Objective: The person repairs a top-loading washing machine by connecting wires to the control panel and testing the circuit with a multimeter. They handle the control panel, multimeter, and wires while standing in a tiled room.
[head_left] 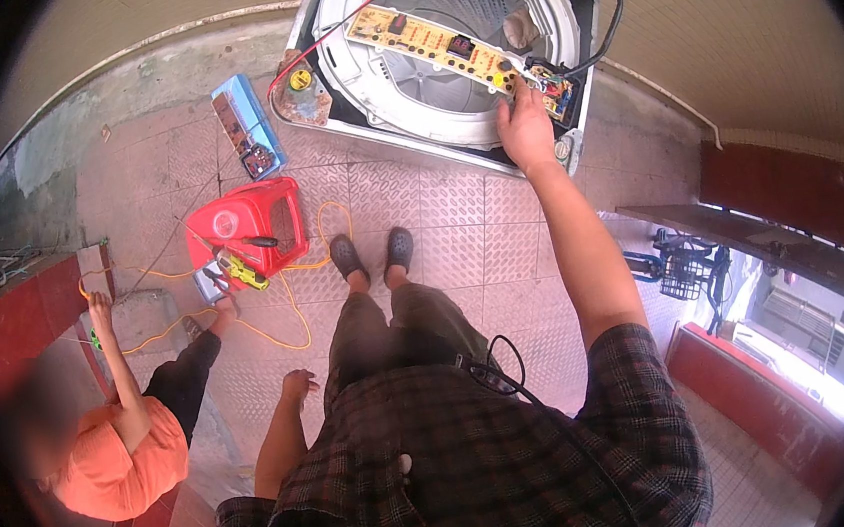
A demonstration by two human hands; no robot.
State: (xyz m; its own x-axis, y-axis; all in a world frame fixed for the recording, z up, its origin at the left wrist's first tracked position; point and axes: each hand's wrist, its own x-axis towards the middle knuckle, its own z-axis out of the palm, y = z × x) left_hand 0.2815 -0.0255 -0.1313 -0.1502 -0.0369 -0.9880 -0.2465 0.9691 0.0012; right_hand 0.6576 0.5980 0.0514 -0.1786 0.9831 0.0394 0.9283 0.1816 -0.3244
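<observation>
R hand (524,126) reaches fwd, fingertips pinching the near-right end of the yellow circuit board (433,47); board's long axis runs up-left from the grip, across the washer tub (376,87). L hand (298,385) hangs slack, far back.

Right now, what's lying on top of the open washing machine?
A long yellow circuit board lies across the washing machine opening, the right hand touching its end. Below it shows the ribbed drum; the drum floor under the board is hidden.
</observation>
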